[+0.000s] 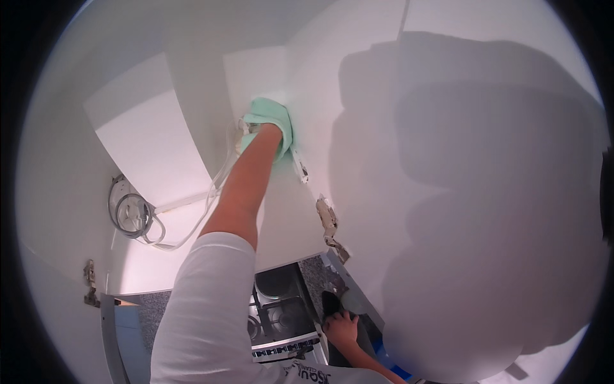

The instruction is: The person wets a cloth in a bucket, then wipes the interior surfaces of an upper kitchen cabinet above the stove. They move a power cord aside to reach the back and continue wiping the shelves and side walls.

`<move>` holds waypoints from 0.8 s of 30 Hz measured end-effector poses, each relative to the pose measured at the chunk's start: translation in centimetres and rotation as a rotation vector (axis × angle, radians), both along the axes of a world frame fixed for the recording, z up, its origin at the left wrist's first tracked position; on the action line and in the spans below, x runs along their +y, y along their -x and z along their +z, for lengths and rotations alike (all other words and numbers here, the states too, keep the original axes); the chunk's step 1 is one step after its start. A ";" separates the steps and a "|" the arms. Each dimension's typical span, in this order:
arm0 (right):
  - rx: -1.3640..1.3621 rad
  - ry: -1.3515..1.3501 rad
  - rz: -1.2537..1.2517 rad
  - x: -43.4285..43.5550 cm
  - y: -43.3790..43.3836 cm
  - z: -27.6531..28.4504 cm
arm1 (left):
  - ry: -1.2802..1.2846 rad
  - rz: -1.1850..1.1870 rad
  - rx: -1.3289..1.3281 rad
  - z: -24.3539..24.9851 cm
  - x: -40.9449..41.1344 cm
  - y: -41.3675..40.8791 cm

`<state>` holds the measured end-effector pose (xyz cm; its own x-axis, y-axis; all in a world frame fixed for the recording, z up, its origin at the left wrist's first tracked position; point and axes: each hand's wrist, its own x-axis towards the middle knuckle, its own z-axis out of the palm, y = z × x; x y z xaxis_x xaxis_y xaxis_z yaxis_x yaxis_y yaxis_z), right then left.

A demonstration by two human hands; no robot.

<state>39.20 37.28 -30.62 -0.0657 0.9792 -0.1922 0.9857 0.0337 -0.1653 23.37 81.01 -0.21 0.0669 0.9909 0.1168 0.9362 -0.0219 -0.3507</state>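
Observation:
My left arm reaches up into a white cabinet interior. At its end is a mint-green cloth, draped around my left hand and pressed near the corner where the panels meet. The cloth hides the hand itself; only the wrist shows. White cables and a pale fitting lie right beside the cloth. Lower down, my right hand rests with bent, slightly spread fingers on dark material, seemingly clothing over my leg. A black object sits just beyond its fingertips.
A coiled grey cable with a plug hangs at left. Metal hinges jut from the side panels. Below is a gas stove beside a speckled countertop. A large shadow covers the right panel.

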 end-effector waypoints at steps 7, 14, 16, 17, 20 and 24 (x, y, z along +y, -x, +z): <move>-0.020 -0.053 0.005 -0.6 0.1 0.0 | 0.012 -0.088 -0.196 0.5 -1.0 1.3; 0.032 -0.077 -0.037 -1.5 -0.5 -0.1 | -0.301 -0.187 0.146 -2.8 -2.0 2.1; 0.015 -0.073 -0.032 -1.9 -0.5 0.2 | -0.417 -0.292 0.037 -1.8 -3.0 3.7; 0.010 -0.078 -0.034 -2.1 -0.5 0.2 | -0.479 -0.342 -0.019 -0.7 -3.8 4.4; 0.012 -0.086 -0.030 -2.4 -0.3 0.0 | -0.613 -0.388 0.052 1.7 -6.4 5.9; 0.048 -0.082 -0.039 -2.5 -0.4 -0.2 | -0.717 -0.482 -0.074 4.7 -8.4 7.3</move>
<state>39.55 34.74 -30.79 -0.0342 0.9935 -0.1084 0.9775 0.0107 -0.2108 16.05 72.60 4.45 0.4285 0.5421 0.7229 0.9026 -0.2196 -0.3703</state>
